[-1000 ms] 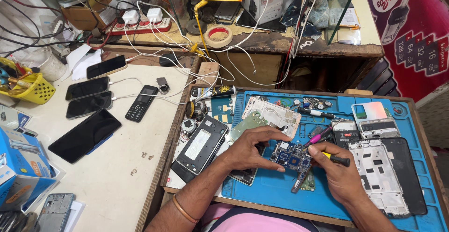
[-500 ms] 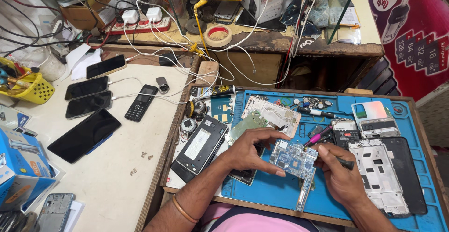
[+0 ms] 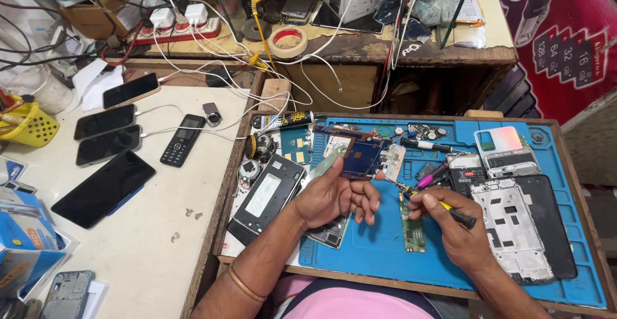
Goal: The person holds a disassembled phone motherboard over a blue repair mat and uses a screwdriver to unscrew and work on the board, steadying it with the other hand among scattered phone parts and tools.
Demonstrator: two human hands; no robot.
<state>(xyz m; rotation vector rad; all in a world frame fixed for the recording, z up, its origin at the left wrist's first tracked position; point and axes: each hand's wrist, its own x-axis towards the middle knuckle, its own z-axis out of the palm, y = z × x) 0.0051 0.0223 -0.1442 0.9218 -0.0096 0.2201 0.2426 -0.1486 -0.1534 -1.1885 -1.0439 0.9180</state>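
screwdriver (image 3: 450, 210) tip hidden behind circuit board (image 3: 361, 158)

The left hand (image 3: 334, 197) is raised at centre, fingers curled and thumb up, bare forearm running to the near edge; just right, the right hand (image 3: 450, 219) is closed in a pinch

A pale bench (image 3: 160, 229) carries four dark smartphones (image 3: 103, 187) lying face up, a small keypad phone (image 3: 182, 140), a yellow perforated basket (image 3: 29, 126) and blue boxes (image 3: 19, 229) at its left edge. Beside it, a blue work mat (image 3: 379, 248) in a wooden-framed tray holds a white phone frame (image 3: 511, 229), a green circuit board (image 3: 413, 232), a dismantled phone back (image 3: 267, 197) and a glue tube (image 3: 289, 120).
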